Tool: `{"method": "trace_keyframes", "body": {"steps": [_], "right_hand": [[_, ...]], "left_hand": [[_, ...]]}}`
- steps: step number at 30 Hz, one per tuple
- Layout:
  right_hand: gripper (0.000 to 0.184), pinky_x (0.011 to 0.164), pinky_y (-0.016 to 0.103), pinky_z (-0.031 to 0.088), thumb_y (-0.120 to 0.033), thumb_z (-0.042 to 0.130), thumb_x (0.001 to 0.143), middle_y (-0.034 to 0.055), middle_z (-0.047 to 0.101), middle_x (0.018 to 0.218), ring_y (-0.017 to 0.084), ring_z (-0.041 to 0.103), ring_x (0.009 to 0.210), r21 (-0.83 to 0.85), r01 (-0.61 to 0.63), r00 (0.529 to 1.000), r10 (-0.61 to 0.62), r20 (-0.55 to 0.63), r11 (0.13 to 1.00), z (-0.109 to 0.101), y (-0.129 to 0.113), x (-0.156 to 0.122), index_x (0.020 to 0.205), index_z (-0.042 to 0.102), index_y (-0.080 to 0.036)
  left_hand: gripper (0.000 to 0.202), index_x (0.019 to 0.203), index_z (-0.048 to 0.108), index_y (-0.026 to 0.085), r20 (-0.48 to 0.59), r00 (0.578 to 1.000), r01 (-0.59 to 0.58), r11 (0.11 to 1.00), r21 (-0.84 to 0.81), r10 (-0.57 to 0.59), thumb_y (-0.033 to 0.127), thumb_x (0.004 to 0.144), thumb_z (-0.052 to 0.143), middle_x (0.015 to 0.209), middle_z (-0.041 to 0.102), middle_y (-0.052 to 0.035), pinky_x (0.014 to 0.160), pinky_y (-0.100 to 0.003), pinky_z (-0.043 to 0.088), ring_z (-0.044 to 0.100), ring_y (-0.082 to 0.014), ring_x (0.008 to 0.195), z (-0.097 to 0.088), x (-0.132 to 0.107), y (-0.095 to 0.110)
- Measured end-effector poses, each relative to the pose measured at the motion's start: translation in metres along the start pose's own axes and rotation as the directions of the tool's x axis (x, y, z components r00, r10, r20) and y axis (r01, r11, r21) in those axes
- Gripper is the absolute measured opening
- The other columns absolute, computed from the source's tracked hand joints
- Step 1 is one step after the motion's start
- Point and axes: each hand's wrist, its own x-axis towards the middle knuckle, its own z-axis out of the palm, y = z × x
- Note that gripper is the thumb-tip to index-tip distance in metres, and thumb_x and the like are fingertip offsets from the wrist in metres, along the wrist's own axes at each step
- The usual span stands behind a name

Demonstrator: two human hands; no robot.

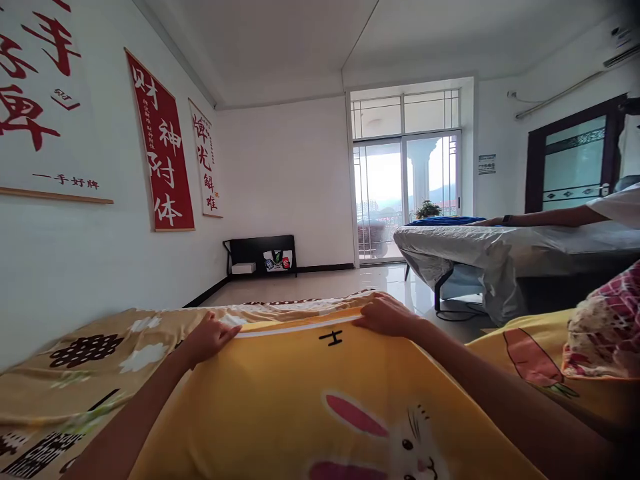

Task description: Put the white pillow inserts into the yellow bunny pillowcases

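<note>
A yellow blanket (280,380) with a pink-eared white rabbit print is stretched between my two hands, its white-trimmed far edge pulled nearly straight. My left hand (214,338) is closed on the left end of that edge, thumb along the trim. At the right end, my right hand (384,315) pinches the same edge. The near part of the blanket runs out of view below. Under and to the left lies a tan patterned cloth (125,347) with dark and white shapes.
On the right stands a table covered in clear plastic (450,243), where another person's arm (555,217) rests near blue cloth (445,221). A patterned bundle (607,327) lies at the right on yellow carrot-print fabric (530,353). A low black shelf (245,250) stands by the back wall.
</note>
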Motion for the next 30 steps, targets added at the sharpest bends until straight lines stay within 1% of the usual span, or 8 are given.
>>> {"method": "trace_keyframes", "body": {"steps": [3, 5, 8, 11, 17, 20, 25, 30], "right_hand": [[0.051, 0.085, 0.036, 0.035, -0.045, 0.034, 0.098, 0.0098, 0.071, 0.077, 0.022, 0.063, 0.079, -0.043, -0.062, 0.987, 0.055, -0.148, 0.997, -0.008, 0.006, -0.002, 0.075, 0.07, -0.017], [0.051, 0.083, 0.035, 0.035, -0.042, 0.033, 0.098, 0.0092, 0.07, 0.074, 0.021, 0.063, 0.076, -0.055, -0.008, 0.991, 0.001, -0.132, 0.998, 0.003, -0.001, -0.014, 0.074, 0.07, -0.017], [0.05, 0.079, 0.035, 0.035, -0.04, 0.038, 0.097, 0.0083, 0.069, 0.066, 0.019, 0.061, 0.066, -0.099, 0.124, 0.991, -0.128, -0.036, 0.987, 0.02, -0.009, -0.031, 0.068, 0.07, -0.016], [0.047, 0.079, 0.035, 0.033, -0.04, 0.041, 0.097, 0.008, 0.069, 0.067, 0.019, 0.061, 0.067, -0.177, 0.167, 0.982, -0.18, -0.059, 0.97, 0.012, -0.003, -0.031, 0.068, 0.069, -0.016], [0.052, 0.072, 0.033, 0.029, -0.039, 0.033, 0.1, 0.0062, 0.064, 0.061, 0.017, 0.055, 0.063, -0.33, 0.042, 0.93, -0.158, -0.333, 0.943, -0.023, 0.016, -0.013, 0.065, 0.065, -0.016], [0.055, 0.07, 0.033, 0.027, -0.037, 0.031, 0.1, 0.0062, 0.062, 0.056, 0.016, 0.051, 0.058, -0.4, 0.058, 0.922, -0.203, -0.329, 0.915, -0.022, 0.018, -0.018, 0.061, 0.063, -0.016], [0.055, 0.067, 0.033, 0.025, -0.039, 0.03, 0.1, 0.0058, 0.061, 0.056, 0.016, 0.046, 0.057, -0.406, 0.088, 0.918, -0.232, -0.321, 0.91, -0.032, 0.023, -0.024, 0.061, 0.062, -0.017], [0.054, 0.066, 0.034, 0.025, -0.041, 0.031, 0.098, 0.0053, 0.058, 0.055, 0.016, 0.043, 0.057, -0.337, 0.134, 0.881, -0.268, -0.391, 0.932, -0.054, 0.025, -0.015, 0.06, 0.061, -0.018]], "left_hand": [[0.055, 0.051, 0.048, 0.02, -0.125, 0.991, 0.048, 0.999, -0.018, -0.05, 0.05, 0.092, 0.026, 0.046, 0.049, 0.0024, 0.091, -0.038, 0.028, 0.04, -0.0153, 0.056, -0.022, 0.006, 0.005], [0.054, 0.053, 0.049, 0.02, -0.096, 0.994, 0.045, 0.998, -0.034, -0.048, 0.049, 0.093, 0.027, 0.049, 0.052, 0.0026, 0.091, -0.039, 0.028, 0.041, -0.015, 0.057, -0.012, -0.002, 0.011], [0.053, 0.049, 0.044, 0.019, 0.074, 0.997, -0.01, 0.998, -0.067, 0.015, 0.046, 0.092, 0.032, 0.049, 0.05, 0.0042, 0.091, -0.038, 0.03, 0.033, -0.0113, 0.05, 0.016, -0.017, 0.021], [0.055, 0.043, 0.035, 0.019, 0.112, 0.993, -0.03, 0.995, -0.093, 0.041, 0.046, 0.09, 0.036, 0.042, 0.04, 0.0052, 0.09, -0.037, 0.032, 0.026, -0.0105, 0.047, 0.025, -0.018, 0.028], [0.055, 0.043, 0.033, 0.022, -0.104, 0.992, 0.063, 0.996, -0.07, -0.07, 0.053, 0.088, 0.033, 0.041, 0.033, 0.001, 0.075, -0.031, 0.038, 0.04, -0.0184, 0.066, -0.025, -0.003, 0.022], [0.052, 0.047, 0.037, 0.022, -0.19, 0.978, 0.064, 0.993, -0.098, -0.082, 0.054, 0.087, 0.033, 0.047, 0.038, 0.0004, 0.075, -0.031, 0.038, 0.041, -0.0192, 0.072, -0.039, -0.008, 0.023], [0.052, 0.05, 0.023, 0.021, 0.056, 0.998, 0.033, 0.957, -0.29, -0.017, 0.058, 0.088, 0.027, 0.05, 0.03, 0.0026, 0.079, -0.033, 0.039, 0.033, -0.0147, 0.061, -0.027, -0.027, 0.039], [0.056, 0.055, 0.03, 0.02, 0.328, 0.945, 0.13, 0.935, -0.329, -0.016, 0.067, 0.086, 0.026, 0.064, 0.044, -0.0003, 0.085, -0.032, 0.04, 0.043, -0.0183, 0.078, 0.011, -0.059, 0.06]]}}
